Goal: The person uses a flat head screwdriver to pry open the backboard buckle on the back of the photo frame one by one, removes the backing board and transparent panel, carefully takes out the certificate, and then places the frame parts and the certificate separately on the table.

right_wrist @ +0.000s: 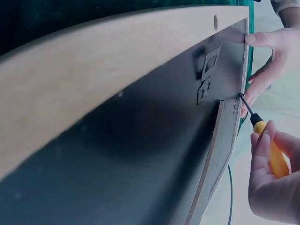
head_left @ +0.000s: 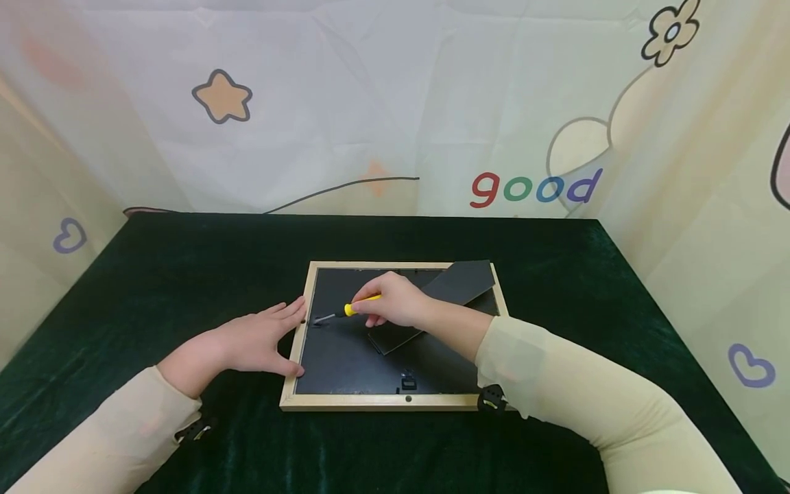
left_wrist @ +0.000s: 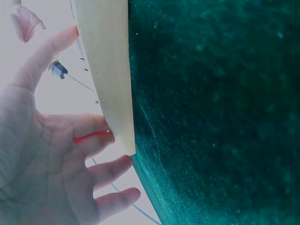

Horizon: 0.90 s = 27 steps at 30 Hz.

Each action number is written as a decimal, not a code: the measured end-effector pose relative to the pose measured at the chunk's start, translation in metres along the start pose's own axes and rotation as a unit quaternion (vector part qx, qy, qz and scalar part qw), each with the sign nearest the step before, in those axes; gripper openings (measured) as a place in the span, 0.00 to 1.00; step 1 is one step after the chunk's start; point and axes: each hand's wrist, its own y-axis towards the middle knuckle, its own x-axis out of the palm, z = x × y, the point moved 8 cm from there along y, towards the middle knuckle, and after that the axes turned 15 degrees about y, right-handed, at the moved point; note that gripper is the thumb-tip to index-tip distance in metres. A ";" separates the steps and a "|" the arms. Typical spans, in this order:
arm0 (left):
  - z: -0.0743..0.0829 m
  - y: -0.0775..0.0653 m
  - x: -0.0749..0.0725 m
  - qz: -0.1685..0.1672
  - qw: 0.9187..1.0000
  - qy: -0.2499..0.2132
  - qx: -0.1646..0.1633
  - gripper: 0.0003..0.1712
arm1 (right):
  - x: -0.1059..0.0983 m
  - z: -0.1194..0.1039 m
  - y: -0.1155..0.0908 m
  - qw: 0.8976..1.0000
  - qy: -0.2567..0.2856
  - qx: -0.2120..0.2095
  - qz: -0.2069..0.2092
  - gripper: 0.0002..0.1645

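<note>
A picture frame (head_left: 345, 403) with a light wooden border lies back side up, its black backing board (head_left: 345, 363) facing me. My right hand (head_left: 395, 300) grips a yellow-handled screwdriver (head_left: 350, 310). The screwdriver's tip reaches a small metal hanger (head_left: 319, 321) near the left edge of the backing; whether a screw sits under it is too small to tell. With fingers spread, my left hand (head_left: 259, 341) rests against the frame's left side, thumb and fingertips touching the wood, as the left wrist view also shows.
A black easel-like flap (head_left: 463, 283) rises from the backing under my right forearm. Another metal hanger (head_left: 409, 381) is fixed near the frame's front edge. Dark green velvet cloth (head_left: 204, 274) covers the table. A printed curtain (head_left: 345, 103) hangs behind and at both sides.
</note>
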 end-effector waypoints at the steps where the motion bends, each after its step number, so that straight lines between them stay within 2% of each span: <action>1: 0.000 0.000 0.000 0.000 1.000 0.001 0.000 0.59 | 0.001 -0.001 0.000 1.000 -0.002 -0.001 -0.001 0.13; 7: 0.002 0.000 -0.002 -0.002 1.000 0.000 0.000 0.60 | 0.008 -0.010 -0.002 0.999 -0.030 -0.014 -0.003 0.11; 16: 0.001 -0.002 -0.003 -0.004 1.000 -0.008 0.013 0.59 | 0.018 -0.030 0.000 0.993 -0.112 -0.030 0.001 0.11; 19: 0.002 -0.003 -0.004 -0.005 1.000 -0.017 0.018 0.60 | 0.024 -0.041 0.002 0.986 -0.162 -0.037 0.002 0.11; 24: 0.003 -0.004 -0.004 -0.005 0.999 -0.028 0.022 0.60 | 0.035 -0.065 0.007 0.966 -0.254 -0.052 0.004 0.10; 27: 0.004 -0.003 -0.004 -0.006 0.999 -0.032 0.023 0.60 | 0.039 -0.074 0.010 0.960 -0.275 -0.055 0.004 0.09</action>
